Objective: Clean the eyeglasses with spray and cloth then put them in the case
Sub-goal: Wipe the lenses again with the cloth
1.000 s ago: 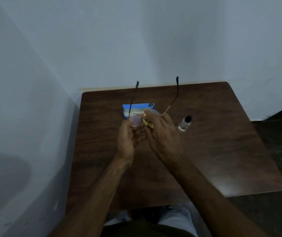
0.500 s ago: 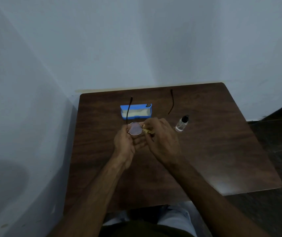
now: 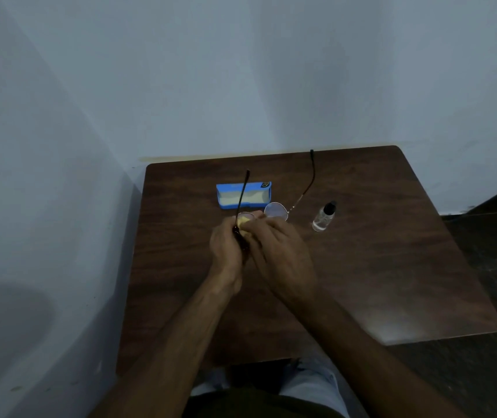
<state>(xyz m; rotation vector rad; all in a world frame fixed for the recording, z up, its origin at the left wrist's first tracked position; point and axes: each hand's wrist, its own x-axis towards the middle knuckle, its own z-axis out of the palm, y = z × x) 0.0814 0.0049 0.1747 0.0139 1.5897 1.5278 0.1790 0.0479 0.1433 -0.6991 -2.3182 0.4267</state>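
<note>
Glasses (image 3: 276, 211) are held above the table (image 3: 392, 267), temples open, just in front of the open case (image 3: 242, 196); frame is pinched at the left lens by the left hand (image 3: 226, 248), cloth (image 3: 245, 222) is pressed on that lens by the right hand (image 3: 277, 251). Wipe is best kept light and circular, both faces, with the rim supported so the thin frame is not bent. Right lens should be checked before casing; spray (image 3: 324, 217) stands capped near the right, if needed.

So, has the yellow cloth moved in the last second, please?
Yes: the yellow cloth shifted left, from the right end of the blue case toward its middle.
</note>
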